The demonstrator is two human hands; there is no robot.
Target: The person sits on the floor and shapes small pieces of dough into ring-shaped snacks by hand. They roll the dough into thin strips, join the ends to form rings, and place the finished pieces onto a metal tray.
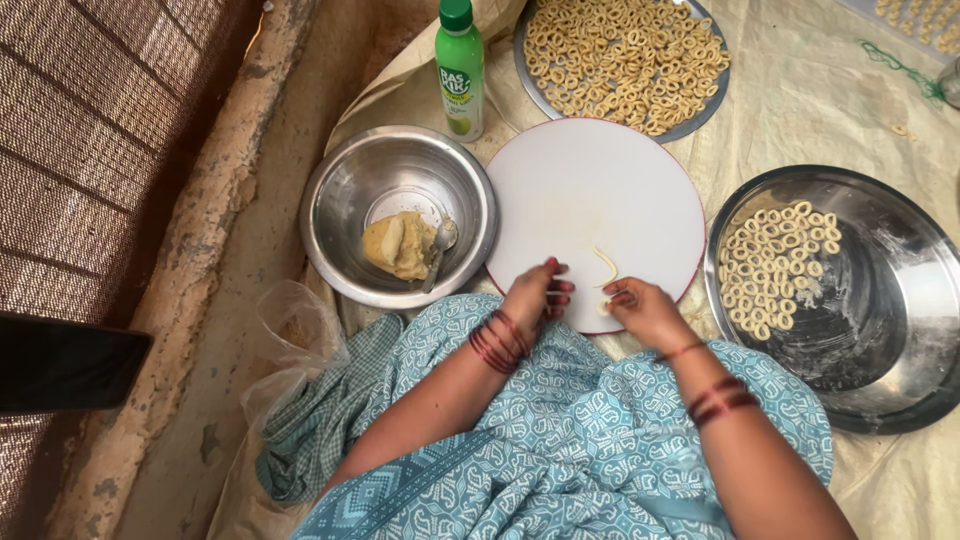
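Note:
A round white board (590, 190) lies in front of me. A thin pale strand of dough (607, 265) curves on its near edge. My right hand (643, 311) pinches the near end of that strand with its fingertips. My left hand (535, 293) rests at the board's near rim, fingers curled, a little left of the strand; I cannot see anything in it. Red bangles ring both wrists.
A steel bowl (345, 195) at left holds a lump of dough (398, 243) and a spoon (440, 245). A steel tray (900, 300) at right carries dough rings, another tray (700, 110) of rings sits behind. A green bottle (460, 70) stands upright. A plastic bag (295, 330) and a dark phone (60, 365) lie left.

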